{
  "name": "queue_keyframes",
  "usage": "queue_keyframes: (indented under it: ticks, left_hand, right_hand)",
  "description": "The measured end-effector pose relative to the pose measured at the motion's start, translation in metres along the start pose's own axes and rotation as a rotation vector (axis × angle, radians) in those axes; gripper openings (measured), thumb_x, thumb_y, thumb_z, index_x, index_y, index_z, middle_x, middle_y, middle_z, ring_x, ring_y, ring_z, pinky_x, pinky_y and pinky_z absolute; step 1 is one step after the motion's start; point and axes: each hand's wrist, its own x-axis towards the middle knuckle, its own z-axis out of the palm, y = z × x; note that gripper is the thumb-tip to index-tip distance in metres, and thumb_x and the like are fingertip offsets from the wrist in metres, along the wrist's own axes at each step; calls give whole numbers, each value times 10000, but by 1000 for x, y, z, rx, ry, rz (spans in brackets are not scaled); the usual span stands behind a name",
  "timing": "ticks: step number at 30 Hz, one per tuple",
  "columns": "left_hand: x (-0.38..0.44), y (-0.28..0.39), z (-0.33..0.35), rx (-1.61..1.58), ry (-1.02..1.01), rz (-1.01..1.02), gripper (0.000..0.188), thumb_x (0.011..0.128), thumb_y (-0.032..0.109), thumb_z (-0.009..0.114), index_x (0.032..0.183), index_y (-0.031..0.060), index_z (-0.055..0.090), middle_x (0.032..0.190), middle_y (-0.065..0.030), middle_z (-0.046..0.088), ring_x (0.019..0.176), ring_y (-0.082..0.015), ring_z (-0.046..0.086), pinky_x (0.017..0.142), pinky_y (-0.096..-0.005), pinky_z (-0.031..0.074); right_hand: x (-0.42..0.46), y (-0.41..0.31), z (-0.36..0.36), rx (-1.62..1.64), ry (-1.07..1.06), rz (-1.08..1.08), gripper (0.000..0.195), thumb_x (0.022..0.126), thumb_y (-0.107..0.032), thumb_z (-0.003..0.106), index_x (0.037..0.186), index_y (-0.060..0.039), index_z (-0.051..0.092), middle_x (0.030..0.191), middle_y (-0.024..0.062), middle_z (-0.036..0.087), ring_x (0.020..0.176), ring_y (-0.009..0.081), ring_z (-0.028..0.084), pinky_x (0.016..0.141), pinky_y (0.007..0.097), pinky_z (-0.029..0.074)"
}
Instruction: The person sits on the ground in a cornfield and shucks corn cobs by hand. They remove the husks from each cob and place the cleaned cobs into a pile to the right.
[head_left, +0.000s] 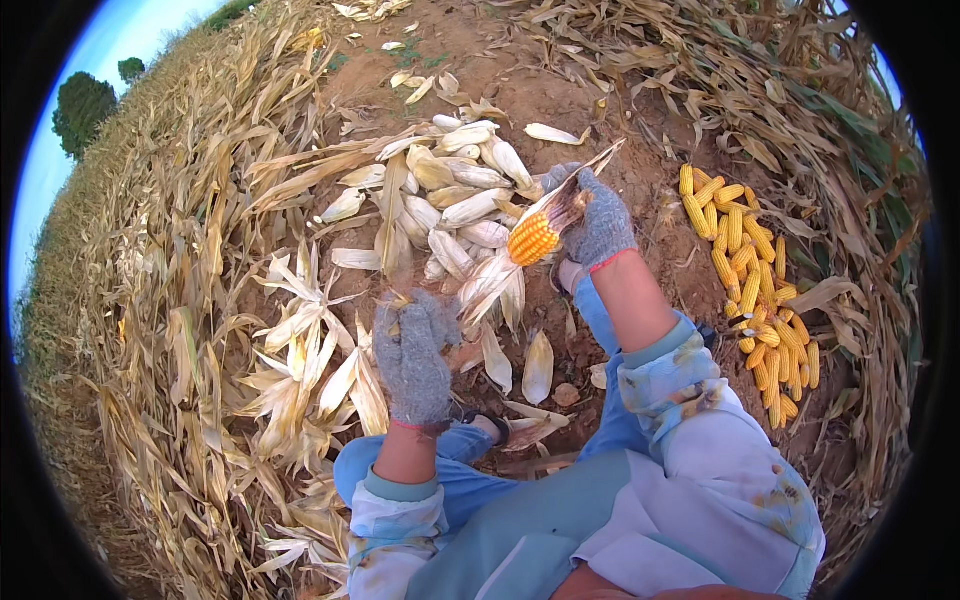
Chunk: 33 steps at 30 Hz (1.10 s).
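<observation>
My right hand, in a grey knit glove, grips a partly husked ear of corn by its silk and husk end. Yellow kernels show at the ear's lower left, and peeled husk leaves hang below it. To the left, my left hand wears a matching glove, its fingers curled; a small brownish bit shows at the fingertips, and whether it is held is unclear. Beyond both hands lies a heap of ears in pale husks. Husked yellow ears form a pile on the right.
Reddish soil lies under the heaps. Discarded husks are strewn left of my left hand, with loose husk pieces between my feet. Dry corn stalks cover the ground at left, and more stalks edge the right side.
</observation>
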Motion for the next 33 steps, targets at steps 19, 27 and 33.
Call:
queue_keyframes:
  ticks: [19,27,33]
  left_hand:
    - [25,-6,-14,825,-17,342,557,882,78,719,1382,36,477,1330,-109,547,1210,-229,549,1063,-369,427]
    - [30,-30,-3,1070,-361,438,698,748,161,868,1332,20,512,1354,-185,523,1258,-335,546,1006,-410,488]
    - [22,-41,-6,979,-412,182,420,913,340,704,1155,15,595,926,-220,667,881,-408,671,751,-474,519]
  right_hand:
    - [-21,17,6,151,107,-101,187,1056,-171,488,1024,-33,610,964,130,673,895,256,663,863,388,562]
    - [-54,26,19,-103,-275,286,269,1045,-230,515,1194,-31,617,1085,161,694,1003,315,690,903,440,574]
    - [-64,35,25,-207,-364,340,238,1033,-214,542,1174,-30,598,1073,126,689,984,250,689,871,371,578]
